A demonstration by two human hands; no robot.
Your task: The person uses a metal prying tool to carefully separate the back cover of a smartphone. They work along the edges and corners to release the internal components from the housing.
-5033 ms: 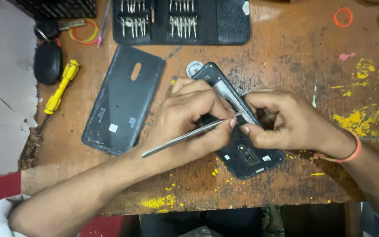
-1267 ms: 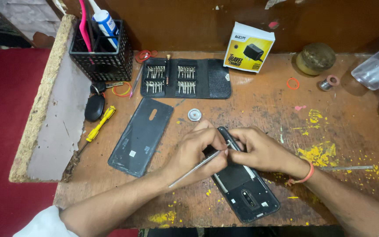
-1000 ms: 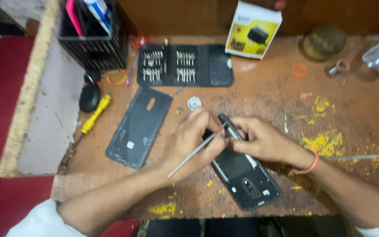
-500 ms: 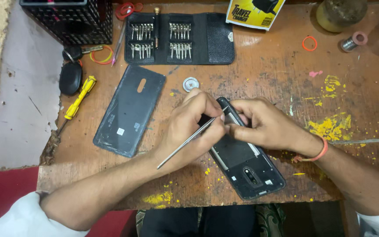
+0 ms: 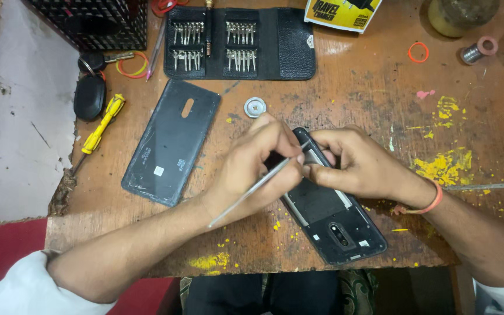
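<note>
- Near the table's (image 5: 345,87) front edge lies the phone (image 5: 333,216), back off, insides up, slanting away from me.
- My left hand (image 5: 252,169) is pinched shut on the tweezers (image 5: 252,189), tips at the phone's upper end.
- My right hand (image 5: 357,163) presses down on that same end, fingers curled; whether they grip anything small, I cannot tell.
- I judge the phone light and stiff, with fragile bare parts; best held by its frame edges.
- The tweezers look thin, springy and slippery; hold them mid-shaft.
- The back cover (image 5: 170,143) lies apart, left of the phone.
</note>
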